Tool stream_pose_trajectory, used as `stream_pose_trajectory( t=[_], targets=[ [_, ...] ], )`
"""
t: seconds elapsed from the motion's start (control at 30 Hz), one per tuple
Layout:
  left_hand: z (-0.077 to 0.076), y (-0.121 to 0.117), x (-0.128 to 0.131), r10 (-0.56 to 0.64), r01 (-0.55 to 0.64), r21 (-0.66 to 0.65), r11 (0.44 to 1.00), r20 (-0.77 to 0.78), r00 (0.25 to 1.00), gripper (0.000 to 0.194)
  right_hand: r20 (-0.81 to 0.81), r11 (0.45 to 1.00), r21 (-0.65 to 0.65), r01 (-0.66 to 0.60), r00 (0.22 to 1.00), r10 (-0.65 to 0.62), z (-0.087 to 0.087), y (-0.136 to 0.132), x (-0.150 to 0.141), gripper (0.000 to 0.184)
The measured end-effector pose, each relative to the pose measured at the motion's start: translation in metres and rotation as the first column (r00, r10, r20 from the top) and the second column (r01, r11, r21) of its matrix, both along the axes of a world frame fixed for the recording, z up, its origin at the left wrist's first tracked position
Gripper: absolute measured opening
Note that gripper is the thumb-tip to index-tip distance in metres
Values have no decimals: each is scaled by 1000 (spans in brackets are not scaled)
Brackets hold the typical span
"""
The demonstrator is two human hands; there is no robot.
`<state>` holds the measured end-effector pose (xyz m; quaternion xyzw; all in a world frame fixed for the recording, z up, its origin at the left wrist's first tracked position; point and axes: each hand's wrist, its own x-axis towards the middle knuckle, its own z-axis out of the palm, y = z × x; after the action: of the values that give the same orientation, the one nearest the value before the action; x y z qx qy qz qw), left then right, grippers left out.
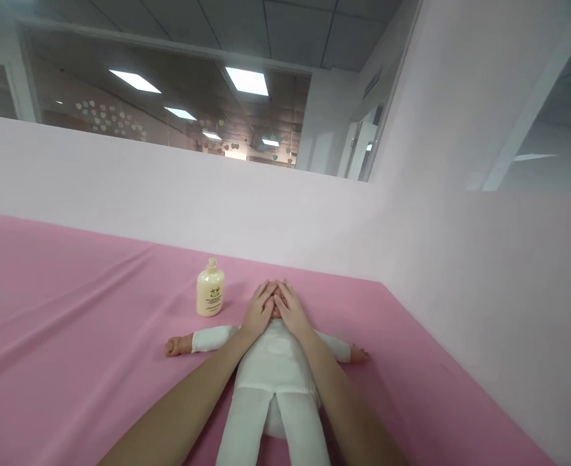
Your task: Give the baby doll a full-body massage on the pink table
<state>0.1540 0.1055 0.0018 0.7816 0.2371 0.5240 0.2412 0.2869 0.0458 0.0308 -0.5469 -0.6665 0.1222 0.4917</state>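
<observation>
A baby doll (pixel 276 366) in a white top and white trousers lies on its back, arms stretched out to both sides. My left hand (pixel 259 309) rests on the left side of its head, fingers extended and pointing away from me. On the other side of the head lies my right hand (pixel 290 307), its fingers also stretched out flat. The fingertips of both hands come close together over the doll's face, which they mostly cover. Neither hand grips anything.
A cream-coloured bottle (pixel 210 289) with dark print stands upright left of the doll's head. Beneath everything is a pink cloth (pixel 96 336) with some creases. A pale wall (pixel 169 188) with a window rises behind, and another wall (pixel 508 291) borders the right side.
</observation>
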Motion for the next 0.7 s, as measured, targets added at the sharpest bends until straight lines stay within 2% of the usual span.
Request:
stream_pose_trajectory(
  t=[0.1,0.2,0.3,0.4,0.57,0.7],
  targets=[
    [0,2,-2,-36,38,-77,996,33,999,45,-155,1000,-6,-19,988,17,-14,7,8,68],
    [-3,7,-2,-5,14,-167,986,53,999,52,-314,992,-115,-53,949,15,-23,8,12,86],
    [-6,11,-2,29,-14,-249,968,55,998,61,-393,978,-199,-71,919,-13,-26,8,14,92],
    [-6,13,-3,31,-16,-252,968,57,998,60,-381,986,-135,-94,924,37,-24,8,12,84],
    [1,8,-8,-82,88,-117,989,50,995,46,-196,990,58,-125,971,134,-15,5,10,57],
    [2,7,-8,-88,95,-122,988,62,994,46,-172,993,67,-97,979,107,-13,3,10,56]
  ],
)
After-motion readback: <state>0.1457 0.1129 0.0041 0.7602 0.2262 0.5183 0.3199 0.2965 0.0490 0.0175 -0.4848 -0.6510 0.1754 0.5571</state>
